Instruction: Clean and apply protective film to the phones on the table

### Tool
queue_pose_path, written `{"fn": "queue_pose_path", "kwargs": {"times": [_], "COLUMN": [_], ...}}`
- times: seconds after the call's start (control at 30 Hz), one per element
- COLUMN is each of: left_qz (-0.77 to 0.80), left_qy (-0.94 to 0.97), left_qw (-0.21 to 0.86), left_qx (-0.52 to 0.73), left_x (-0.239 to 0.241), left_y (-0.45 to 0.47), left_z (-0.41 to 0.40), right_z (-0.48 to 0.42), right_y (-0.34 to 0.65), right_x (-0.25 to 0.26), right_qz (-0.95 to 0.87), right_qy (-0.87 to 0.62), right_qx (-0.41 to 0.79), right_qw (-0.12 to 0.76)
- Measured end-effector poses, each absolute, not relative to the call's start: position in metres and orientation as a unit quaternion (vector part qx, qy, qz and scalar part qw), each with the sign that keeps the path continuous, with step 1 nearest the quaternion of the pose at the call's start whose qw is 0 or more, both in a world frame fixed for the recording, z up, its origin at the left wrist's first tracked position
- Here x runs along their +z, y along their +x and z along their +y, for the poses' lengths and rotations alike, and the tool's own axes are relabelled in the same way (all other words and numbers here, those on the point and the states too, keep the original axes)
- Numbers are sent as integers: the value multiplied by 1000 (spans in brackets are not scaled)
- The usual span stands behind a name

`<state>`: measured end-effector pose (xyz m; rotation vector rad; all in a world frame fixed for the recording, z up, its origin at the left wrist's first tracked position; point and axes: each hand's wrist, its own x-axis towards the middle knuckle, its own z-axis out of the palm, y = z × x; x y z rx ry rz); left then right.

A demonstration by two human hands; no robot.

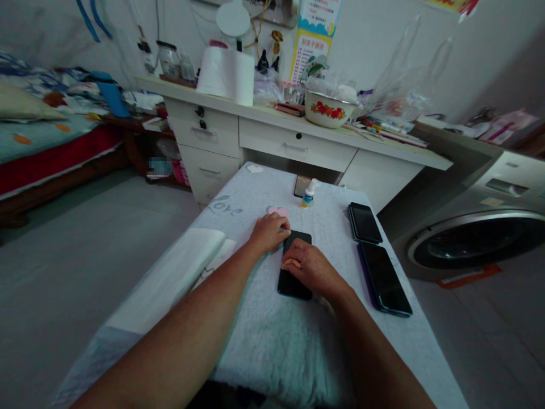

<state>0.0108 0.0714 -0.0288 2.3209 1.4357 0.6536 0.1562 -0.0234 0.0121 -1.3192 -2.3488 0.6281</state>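
A black smartphone [294, 285] lies flat, screen up, on the cloth-covered table in front of me. My left hand [269, 232] rests at its upper left edge, fingers curled together and gripping that corner. Over the middle of the screen, my right hand [310, 262] is closed around a small orange cloth [291, 263] and presses it against the glass. Beyond the phone stands a small white spray bottle [309, 193] with a blue and yellow label. Beside it, near the far edge, lies another phone [301, 185].
Two more dark phones, a smaller one [365, 222] and a larger one [385, 278], lie along the table's right side. A folded white cloth [179, 272] is on the left. Behind stands a white desk [272, 133] with drawers; a washing machine [477, 216] is at right.
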Motion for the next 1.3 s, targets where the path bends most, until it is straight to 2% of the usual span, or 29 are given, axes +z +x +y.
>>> {"fn": "queue_pose_path", "kwargs": {"times": [0.63, 1.3], "left_qz": [502, 504], "left_qy": [820, 817], "left_qw": [162, 158], "left_qx": [221, 231], "left_x": [-26, -29], "left_y": [10, 10], "left_z": [69, 70], "right_z": [-23, -20], "right_y": [208, 167], "right_x": [30, 12], "right_qz": [-802, -826], "right_qy": [-533, -482], "right_qx": [253, 215], "right_qw": [94, 199]}}
